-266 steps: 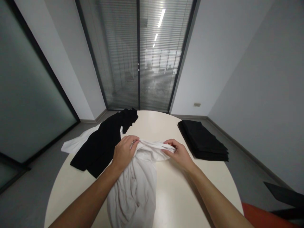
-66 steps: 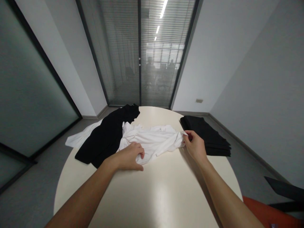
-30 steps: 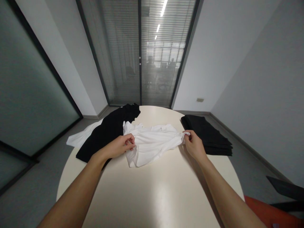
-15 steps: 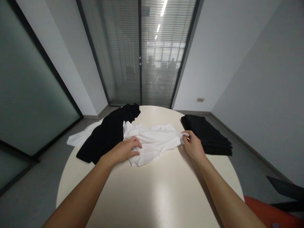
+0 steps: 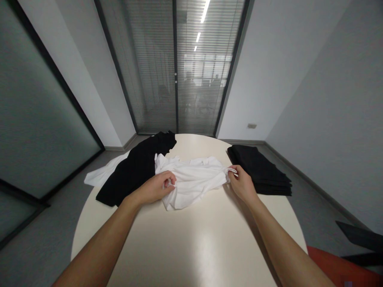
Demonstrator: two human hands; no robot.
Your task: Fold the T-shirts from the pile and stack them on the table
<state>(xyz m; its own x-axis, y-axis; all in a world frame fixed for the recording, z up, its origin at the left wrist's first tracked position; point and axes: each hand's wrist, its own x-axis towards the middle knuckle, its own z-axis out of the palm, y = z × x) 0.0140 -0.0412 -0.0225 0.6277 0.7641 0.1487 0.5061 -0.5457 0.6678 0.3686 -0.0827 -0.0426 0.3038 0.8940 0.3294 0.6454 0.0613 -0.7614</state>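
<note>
Dim, even light; ceiling-strip glare on table (image 5: pixel 206 243); sharp, edges wide-angle stretched

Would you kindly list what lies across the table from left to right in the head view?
White cloth hanging off the left edge → black garment → left hand → white shirt → right hand → stack of folded black clothes. Both hands pinch the white shirt.

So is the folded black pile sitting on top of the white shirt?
No, the folded black pile lies on the table beside the white shirt.
</note>
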